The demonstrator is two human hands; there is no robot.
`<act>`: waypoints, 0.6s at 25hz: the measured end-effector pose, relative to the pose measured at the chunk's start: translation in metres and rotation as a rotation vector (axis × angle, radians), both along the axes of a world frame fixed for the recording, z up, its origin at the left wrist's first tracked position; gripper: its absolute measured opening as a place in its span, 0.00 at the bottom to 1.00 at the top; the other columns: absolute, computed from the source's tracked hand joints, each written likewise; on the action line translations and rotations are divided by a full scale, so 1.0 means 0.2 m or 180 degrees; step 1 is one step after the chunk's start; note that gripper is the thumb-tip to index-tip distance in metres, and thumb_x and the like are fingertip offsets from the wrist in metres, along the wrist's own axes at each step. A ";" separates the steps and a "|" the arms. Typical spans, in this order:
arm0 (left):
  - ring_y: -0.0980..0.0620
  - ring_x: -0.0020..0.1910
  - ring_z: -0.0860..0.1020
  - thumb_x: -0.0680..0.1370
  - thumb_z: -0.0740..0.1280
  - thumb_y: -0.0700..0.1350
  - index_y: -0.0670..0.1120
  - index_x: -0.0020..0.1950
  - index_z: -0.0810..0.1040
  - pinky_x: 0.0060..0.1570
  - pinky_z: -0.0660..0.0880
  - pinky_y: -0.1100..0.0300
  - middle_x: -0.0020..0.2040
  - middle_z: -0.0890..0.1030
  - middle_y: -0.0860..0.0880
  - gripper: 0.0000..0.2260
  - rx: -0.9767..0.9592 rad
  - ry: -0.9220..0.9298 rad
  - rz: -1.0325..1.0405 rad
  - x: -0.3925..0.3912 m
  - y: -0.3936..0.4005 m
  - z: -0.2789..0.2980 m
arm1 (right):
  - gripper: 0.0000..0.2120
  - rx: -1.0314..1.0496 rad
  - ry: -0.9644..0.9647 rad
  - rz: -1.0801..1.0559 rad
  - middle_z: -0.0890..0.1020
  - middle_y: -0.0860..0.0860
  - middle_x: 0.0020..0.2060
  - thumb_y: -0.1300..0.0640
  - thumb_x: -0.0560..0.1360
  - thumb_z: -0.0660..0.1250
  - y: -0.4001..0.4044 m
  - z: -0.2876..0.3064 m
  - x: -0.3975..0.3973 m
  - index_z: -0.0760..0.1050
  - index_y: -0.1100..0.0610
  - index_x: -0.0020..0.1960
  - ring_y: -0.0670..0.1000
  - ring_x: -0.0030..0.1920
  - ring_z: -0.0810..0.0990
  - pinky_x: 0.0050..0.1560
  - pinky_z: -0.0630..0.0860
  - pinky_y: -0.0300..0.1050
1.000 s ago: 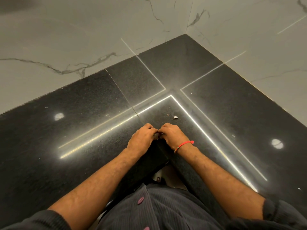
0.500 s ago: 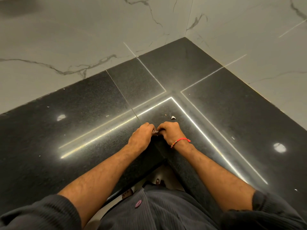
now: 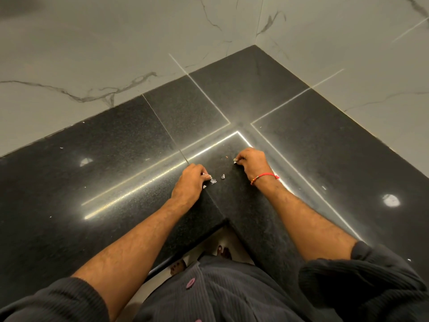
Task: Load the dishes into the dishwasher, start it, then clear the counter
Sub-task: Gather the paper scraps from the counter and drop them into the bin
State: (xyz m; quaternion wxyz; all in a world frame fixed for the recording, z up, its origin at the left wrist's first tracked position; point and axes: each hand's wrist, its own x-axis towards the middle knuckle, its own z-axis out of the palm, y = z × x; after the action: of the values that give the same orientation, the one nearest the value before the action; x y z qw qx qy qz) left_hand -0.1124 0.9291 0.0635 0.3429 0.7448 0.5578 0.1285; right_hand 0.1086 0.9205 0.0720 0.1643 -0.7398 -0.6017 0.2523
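I look down at the inner corner of a black granite counter (image 3: 120, 163). My left hand (image 3: 189, 182) rests on it with curled fingers that pinch a small pale scrap (image 3: 209, 176). My right hand (image 3: 251, 162), with a red thread on the wrist, pinches another pale scrap (image 3: 235, 161) a little farther back. Small grey-white scraps (image 3: 217, 180) lie loose on the counter between my hands, and a tiny reddish crumb (image 3: 226, 157) sits near the right hand. No dishes or dishwasher are in view.
White marble-look wall tiles (image 3: 116, 54) rise behind the counter on both sides of the corner. Tiny specks dot the counter at left (image 3: 61, 147) and far right (image 3: 409, 260). Ceiling lights reflect in the polished stone. My feet show on the floor below the counter edge.
My hands were pressed together over one scrap; now they have pulled apart, the right hand moving back and right. Loose scraps now lie between them.
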 end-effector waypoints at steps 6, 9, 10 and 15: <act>0.54 0.47 0.75 0.78 0.72 0.46 0.48 0.47 0.83 0.53 0.74 0.57 0.47 0.77 0.51 0.02 0.0153 0.0104 -0.0203 -0.07 -0.06 0.00 | 0.09 0.0072 -0.0048 0.0821 0.81 0.60 0.53 0.63 0.78 0.66 -0.13 -0.03 -0.18 0.83 0.62 0.55 0.60 0.57 0.78 0.61 0.68 0.46; 0.55 0.47 0.76 0.77 0.73 0.46 0.48 0.53 0.84 0.55 0.76 0.56 0.49 0.78 0.52 0.06 0.0271 0.0064 -0.0198 -0.07 -0.07 0.01 | 0.10 0.0184 0.0334 0.0651 0.82 0.59 0.54 0.62 0.77 0.68 -0.17 0.03 -0.23 0.83 0.62 0.57 0.57 0.57 0.79 0.63 0.69 0.43; 0.55 0.47 0.76 0.77 0.73 0.47 0.48 0.57 0.83 0.56 0.77 0.55 0.50 0.78 0.52 0.10 0.0249 0.0059 -0.0189 -0.08 -0.07 0.00 | 0.11 0.0149 0.0344 0.0626 0.81 0.59 0.55 0.61 0.77 0.69 -0.17 0.04 -0.23 0.82 0.61 0.58 0.56 0.57 0.79 0.63 0.70 0.45; 0.54 0.50 0.77 0.75 0.75 0.52 0.48 0.69 0.76 0.57 0.78 0.54 0.59 0.75 0.50 0.24 -0.0045 0.0373 -0.0261 -0.14 -0.07 0.02 | 0.30 -0.0444 -0.0020 0.0882 0.70 0.56 0.65 0.52 0.75 0.72 -0.14 0.05 -0.22 0.68 0.58 0.74 0.55 0.66 0.69 0.69 0.66 0.44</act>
State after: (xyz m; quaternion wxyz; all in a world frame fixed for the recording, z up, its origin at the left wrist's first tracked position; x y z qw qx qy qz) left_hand -0.1404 0.9158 0.0673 0.3199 0.7709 0.5468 0.0665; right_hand 0.0648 0.8927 0.0820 0.0742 -0.6601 -0.6795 0.3115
